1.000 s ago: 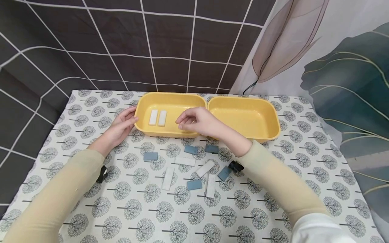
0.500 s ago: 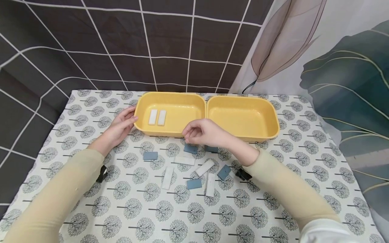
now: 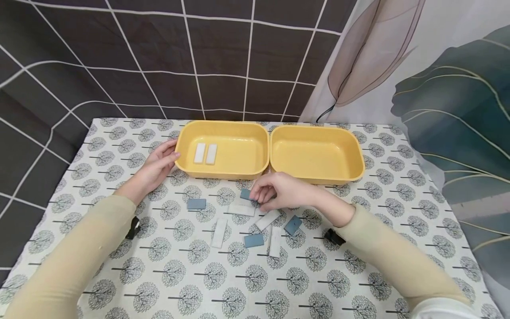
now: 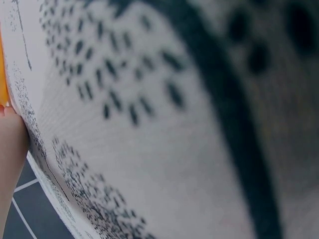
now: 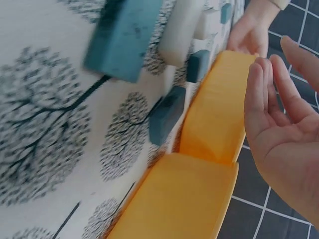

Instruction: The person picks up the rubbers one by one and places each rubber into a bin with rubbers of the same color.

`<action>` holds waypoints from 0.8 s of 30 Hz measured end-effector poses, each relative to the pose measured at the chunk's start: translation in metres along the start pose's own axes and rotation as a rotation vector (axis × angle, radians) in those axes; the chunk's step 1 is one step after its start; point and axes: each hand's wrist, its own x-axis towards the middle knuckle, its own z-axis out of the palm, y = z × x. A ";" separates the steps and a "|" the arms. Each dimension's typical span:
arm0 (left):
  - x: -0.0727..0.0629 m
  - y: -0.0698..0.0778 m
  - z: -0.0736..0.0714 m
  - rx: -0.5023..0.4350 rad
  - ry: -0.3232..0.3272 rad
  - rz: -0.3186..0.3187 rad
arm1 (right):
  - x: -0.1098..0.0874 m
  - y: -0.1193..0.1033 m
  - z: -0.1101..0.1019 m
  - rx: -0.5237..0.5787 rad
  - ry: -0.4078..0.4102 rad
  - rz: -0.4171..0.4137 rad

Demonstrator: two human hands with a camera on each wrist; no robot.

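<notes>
My left hand [image 3: 157, 166] rests against the left end of the left yellow bin [image 3: 223, 173], fingers and thumb at its rim. Inside that bin, two white blocks [image 3: 199, 153] lie side by side. My right hand [image 3: 284, 192] hovers over the blocks in front of the bins, fingers loosely bent and holding nothing; the right wrist view shows its palm bare. Just beyond its fingertips lies a blue block [image 3: 246, 194]. A white block [image 3: 268, 219] and another blue block [image 3: 293, 225] lie below the hand. One more blue block [image 5: 167, 115], hidden from the head view, shows in the right wrist view.
A second yellow bin [image 3: 318, 179] stands end to end with the first, on the right. More loose blocks lie on the tree-print cloth [image 3: 191, 274]: a blue one [image 3: 196, 204] at left, a long white one [image 3: 219, 233] and a blue one [image 3: 254, 240]. A dark gridded curtain [image 3: 219, 53] hangs behind.
My right hand has moved from over the left bin, back toward me and to the right, down over the loose blocks. The left hand has stayed at the bin's end.
</notes>
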 end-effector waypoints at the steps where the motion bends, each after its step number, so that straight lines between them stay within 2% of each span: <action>1: 0.000 0.000 0.000 0.008 0.001 0.002 | -0.002 0.001 0.001 -0.020 -0.006 -0.011; 5: 0.000 -0.001 -0.001 0.014 0.001 0.006 | -0.010 0.006 0.004 -0.088 -0.022 -0.046; 11: 0.000 0.000 -0.001 0.002 0.002 -0.010 | -0.019 0.013 0.009 -0.133 -0.058 -0.082; 16: 0.000 0.000 -0.001 -0.001 0.000 -0.013 | -0.025 0.016 0.014 -0.158 -0.057 -0.089; 24: -0.001 0.000 -0.001 -0.021 -0.007 0.003 | -0.033 0.022 0.022 -0.172 -0.068 -0.048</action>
